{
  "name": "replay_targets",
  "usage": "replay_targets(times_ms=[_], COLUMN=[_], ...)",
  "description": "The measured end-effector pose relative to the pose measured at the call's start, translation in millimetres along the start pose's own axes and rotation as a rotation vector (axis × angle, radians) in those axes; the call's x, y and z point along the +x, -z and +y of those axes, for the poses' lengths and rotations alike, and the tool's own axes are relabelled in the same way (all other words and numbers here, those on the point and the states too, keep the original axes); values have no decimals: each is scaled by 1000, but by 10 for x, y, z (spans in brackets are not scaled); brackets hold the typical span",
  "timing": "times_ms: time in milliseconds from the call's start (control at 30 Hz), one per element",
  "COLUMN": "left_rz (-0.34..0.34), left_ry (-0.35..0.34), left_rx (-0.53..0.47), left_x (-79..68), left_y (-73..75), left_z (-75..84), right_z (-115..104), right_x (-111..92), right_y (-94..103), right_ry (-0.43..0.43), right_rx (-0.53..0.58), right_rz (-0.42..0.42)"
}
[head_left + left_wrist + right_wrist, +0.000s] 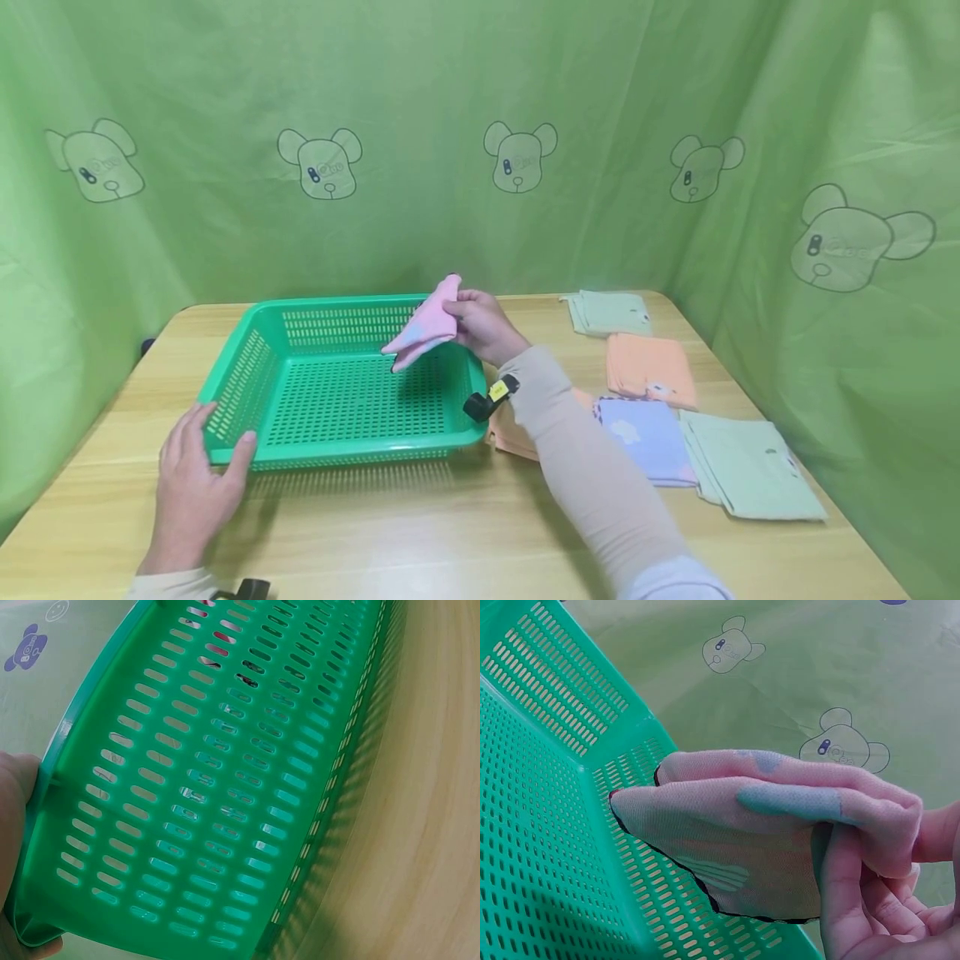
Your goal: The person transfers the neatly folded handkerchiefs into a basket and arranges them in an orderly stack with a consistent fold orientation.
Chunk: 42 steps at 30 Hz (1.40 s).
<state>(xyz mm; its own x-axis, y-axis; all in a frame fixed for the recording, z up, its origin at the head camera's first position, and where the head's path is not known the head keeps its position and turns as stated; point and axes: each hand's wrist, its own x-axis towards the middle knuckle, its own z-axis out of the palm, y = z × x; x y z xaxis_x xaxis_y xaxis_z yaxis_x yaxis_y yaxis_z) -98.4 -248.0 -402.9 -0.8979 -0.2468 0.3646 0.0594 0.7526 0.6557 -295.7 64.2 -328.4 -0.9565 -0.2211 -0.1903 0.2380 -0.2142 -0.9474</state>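
Note:
A green plastic basket (pixel 360 442) with slotted walls stands on the table. My left hand (pixel 197 483) grips its near left corner, with the thumb at the front rim and the fingers at the left rim; the left wrist view shows the basket's slotted wall (pixel 210 780) close up. Over the basket's right end, my right hand (pixel 487 325) pinches a folded pink towel (pixel 429 325) between thumb and fingers. Blue patches and a dark edge show on that towel (pixel 765 802) in the right wrist view. It hangs above the basket floor.
To the right lie folded towels: a small green one (pixel 611 312), an orange one (pixel 651 367), a purple one (pixel 648 442) and a larger green one (pixel 757 467). Another orange towel (pixel 517 433) is partly hidden by my right forearm. Green curtains (pixel 420 225) surround the wooden table (pixel 375 533).

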Motion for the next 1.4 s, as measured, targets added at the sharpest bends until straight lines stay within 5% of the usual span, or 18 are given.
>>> replay_targets(times_ms=[1400], left_rz=[-23], left_ry=[12], left_rx=[-3], left_x=[-10], left_y=[21], left_z=[5], right_z=[170], right_x=[121], right_y=[-323], right_ry=[-113], right_rx=[-21], right_rz=[-57])
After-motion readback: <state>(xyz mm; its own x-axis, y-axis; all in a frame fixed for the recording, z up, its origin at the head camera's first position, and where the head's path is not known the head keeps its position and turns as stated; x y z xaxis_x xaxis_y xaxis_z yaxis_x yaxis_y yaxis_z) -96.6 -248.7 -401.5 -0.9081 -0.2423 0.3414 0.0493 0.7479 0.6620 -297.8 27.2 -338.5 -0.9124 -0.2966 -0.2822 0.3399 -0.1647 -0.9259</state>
